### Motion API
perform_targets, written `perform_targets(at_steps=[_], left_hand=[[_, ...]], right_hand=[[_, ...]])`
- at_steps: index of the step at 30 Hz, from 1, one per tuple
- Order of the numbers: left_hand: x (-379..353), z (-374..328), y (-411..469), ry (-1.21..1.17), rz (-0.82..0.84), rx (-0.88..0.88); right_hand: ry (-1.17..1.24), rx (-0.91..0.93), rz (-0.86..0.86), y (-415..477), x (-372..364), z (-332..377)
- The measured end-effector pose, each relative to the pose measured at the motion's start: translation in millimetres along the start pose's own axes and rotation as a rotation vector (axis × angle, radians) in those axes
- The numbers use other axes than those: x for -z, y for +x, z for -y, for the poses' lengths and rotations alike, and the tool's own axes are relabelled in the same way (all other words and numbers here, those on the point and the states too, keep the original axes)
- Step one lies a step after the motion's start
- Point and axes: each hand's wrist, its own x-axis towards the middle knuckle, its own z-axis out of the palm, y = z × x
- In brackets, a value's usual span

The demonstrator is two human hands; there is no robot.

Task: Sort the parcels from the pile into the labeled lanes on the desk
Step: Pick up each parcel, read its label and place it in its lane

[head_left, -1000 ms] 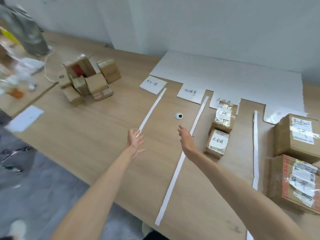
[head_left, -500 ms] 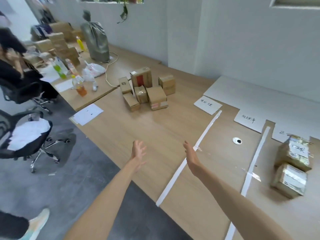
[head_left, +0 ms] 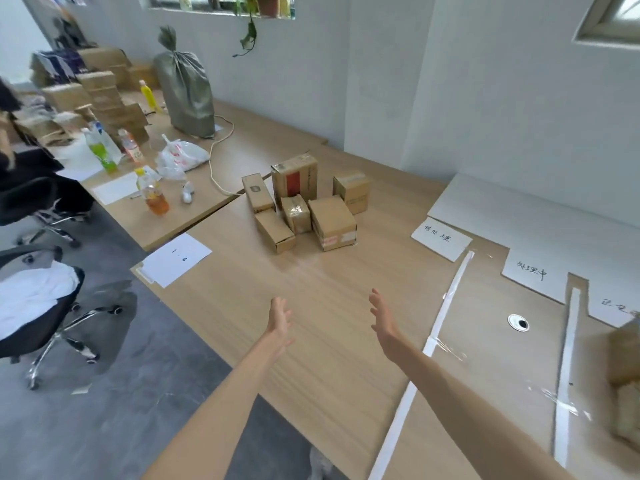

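Observation:
A pile of several small cardboard parcels (head_left: 304, 206) sits on the wooden desk (head_left: 332, 348), ahead of both hands. My left hand (head_left: 278, 323) and my right hand (head_left: 384, 323) hover open and empty above the desk, palms facing each other, well short of the pile. White tape strips (head_left: 446, 313) mark lanes to the right, each headed by a handwritten paper label (head_left: 440, 238). At the right edge, blurred parcels (head_left: 625, 372) lie in a lane.
A white sheet (head_left: 176, 258) is taped near the desk's left corner. The adjoining desk holds bottles (head_left: 152, 195), a plastic bag (head_left: 180, 157), a grey sack (head_left: 187, 88) and a cable. Office chairs (head_left: 41, 306) and a seated person stand left. A cable grommet (head_left: 518, 322) sits in the middle lane.
The view has swung left from the lanes toward the pile. Both hands stay open and empty and now point at the pile, which looks larger and closer.

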Motion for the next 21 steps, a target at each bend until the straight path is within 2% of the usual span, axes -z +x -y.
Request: perform_targets(at_steps=[11,21], left_hand=[[-24,-110,141,0.143,0.041,0.045],[-69,-185,255,0.207,0.160,0.071]], right_hand=[[0.116,-0.011,-0.168,178,3,62],[0.121,-0.102,-0.259,276,-18,82]])
